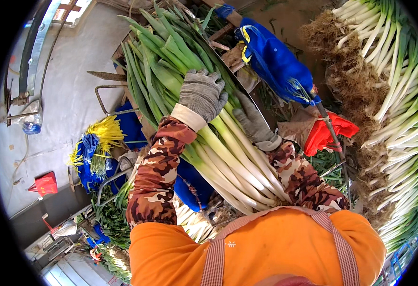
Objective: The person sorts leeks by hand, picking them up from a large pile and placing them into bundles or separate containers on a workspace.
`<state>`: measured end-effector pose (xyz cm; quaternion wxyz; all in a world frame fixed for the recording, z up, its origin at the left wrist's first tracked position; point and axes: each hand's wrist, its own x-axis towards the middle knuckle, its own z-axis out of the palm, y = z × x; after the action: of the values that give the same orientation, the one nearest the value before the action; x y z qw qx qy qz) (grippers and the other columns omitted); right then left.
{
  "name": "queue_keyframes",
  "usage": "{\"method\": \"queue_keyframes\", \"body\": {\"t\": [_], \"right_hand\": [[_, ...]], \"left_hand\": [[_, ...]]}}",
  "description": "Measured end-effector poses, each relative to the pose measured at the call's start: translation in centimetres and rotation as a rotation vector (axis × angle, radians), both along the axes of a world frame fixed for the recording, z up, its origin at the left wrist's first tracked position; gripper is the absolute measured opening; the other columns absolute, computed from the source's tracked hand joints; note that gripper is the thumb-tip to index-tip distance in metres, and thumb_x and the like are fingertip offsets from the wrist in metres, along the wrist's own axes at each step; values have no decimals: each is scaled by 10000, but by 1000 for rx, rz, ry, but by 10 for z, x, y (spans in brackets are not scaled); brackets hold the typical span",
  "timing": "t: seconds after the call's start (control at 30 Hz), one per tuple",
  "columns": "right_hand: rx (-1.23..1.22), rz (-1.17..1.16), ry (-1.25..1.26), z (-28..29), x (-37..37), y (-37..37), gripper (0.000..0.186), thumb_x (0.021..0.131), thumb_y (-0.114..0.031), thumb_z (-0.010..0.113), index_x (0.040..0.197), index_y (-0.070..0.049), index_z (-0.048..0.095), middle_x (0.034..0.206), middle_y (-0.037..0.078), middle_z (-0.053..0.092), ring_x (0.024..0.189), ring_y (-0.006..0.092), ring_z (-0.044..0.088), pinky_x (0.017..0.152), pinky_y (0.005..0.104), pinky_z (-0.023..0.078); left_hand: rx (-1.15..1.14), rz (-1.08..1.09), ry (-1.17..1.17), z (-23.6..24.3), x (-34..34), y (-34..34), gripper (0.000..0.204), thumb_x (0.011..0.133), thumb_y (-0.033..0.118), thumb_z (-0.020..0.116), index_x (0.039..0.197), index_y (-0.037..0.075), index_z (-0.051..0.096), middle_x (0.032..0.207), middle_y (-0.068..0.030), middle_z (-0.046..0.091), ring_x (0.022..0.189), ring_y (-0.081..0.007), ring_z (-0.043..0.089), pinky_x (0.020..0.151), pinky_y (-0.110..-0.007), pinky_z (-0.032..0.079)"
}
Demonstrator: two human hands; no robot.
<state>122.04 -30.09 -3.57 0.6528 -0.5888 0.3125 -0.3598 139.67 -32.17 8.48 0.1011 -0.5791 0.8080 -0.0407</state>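
A thick bundle of leeks [223, 143] lies slanting in front of me, green leaves at the far end and white stalks close to my chest. My left hand [201, 93], in a grey knit glove, is curled over the top of the bundle where green turns to pale, gripping the leaves. At the bundle's right edge lies my right hand [254, 121], also gloved, its fingers stretched out along the stalks; part of it is in shadow. A thin straight metal edge [259, 112] runs beside this hand.
Many rooted leeks [385, 95] are piled along the right. A blue cloth bundle [278, 59] and a red bag [330, 133] hang near a pole. To the left are a bent metal rod [99, 97], yellow and blue strands [97, 143] and a pale wall [70, 95].
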Motion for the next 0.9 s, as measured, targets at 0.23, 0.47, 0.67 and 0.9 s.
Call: {"method": "queue_keyframes", "body": {"t": [0.23,0.47,0.67,0.9], "right_hand": [[137,-22,17,17,26,-38,388,961,-135,569,1312,27,531,1246,133,607,1145,173,548,1008,299,417],[306,-406,-115,14,34,-16,376,854,38,643,1225,34,586,1139,125,646,1005,146,620,869,267,508],[144,-551,128,29,24,-9,228,845,-35,668,1066,19,688,968,128,714,882,156,668,824,280,521],[156,-376,315,43,-147,27,212,865,-59,637,1049,39,676,905,118,705,855,154,650,790,299,518]], "left_hand": [[2,87,-4,6,-7,0,349,805,313,626,1067,82,643,1051,-89,661,961,-274,576,896,-427,406],[-125,104,106,4,-3,9,334,789,260,626,1065,73,606,924,-116,661,907,-292,577,874,-424,414],[-129,128,169,6,1,10,280,796,233,614,1033,85,615,894,-120,654,899,-302,579,863,-441,421],[-158,132,186,-4,-2,6,263,786,225,627,1017,98,617,891,-113,657,921,-325,578,890,-456,419]]}}
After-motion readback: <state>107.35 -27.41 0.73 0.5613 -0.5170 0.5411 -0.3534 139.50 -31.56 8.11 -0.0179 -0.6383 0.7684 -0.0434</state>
